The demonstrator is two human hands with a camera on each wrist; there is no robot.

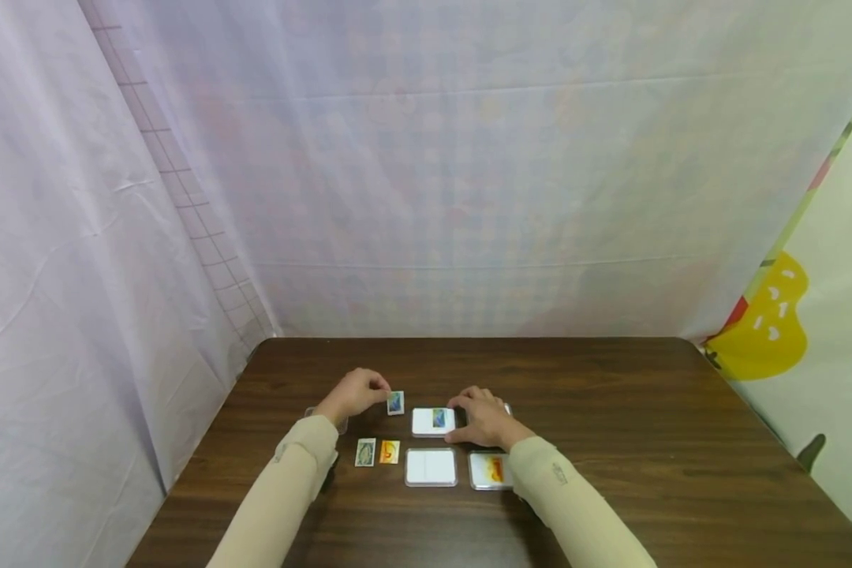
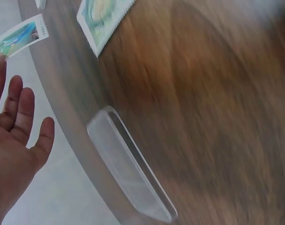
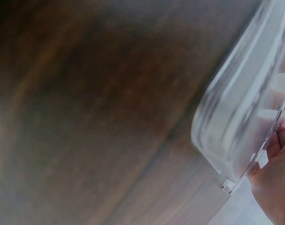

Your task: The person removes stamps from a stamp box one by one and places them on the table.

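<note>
My left hand (image 1: pixel 355 392) pinches a small postage stamp (image 1: pixel 395 402) by its edge between thumb and fingertip. In the left wrist view the stamp (image 2: pixel 23 36) shows a blue-green picture and a white border, and the other fingers are spread loosely. To its right lies a clear plastic case (image 1: pixel 422 424) with a white insert and a similar blue stamp (image 1: pixel 439 418) on it. My right hand (image 1: pixel 486 418) holds this case at its right side, thumb on the near corner and fingers on the far one. Clear plastic partly covers the right hand (image 3: pixel 276 173) in the right wrist view.
Two loose stamps, a grey-green one (image 1: pixel 365 453) and an orange one (image 1: pixel 390 452), lie on the brown table (image 1: pixel 610 505). Nearer stand a white-filled case (image 1: pixel 431 467) and another with an orange stamp (image 1: pixel 495 470). A clear case (image 2: pixel 128 164) lies below the left hand.
</note>
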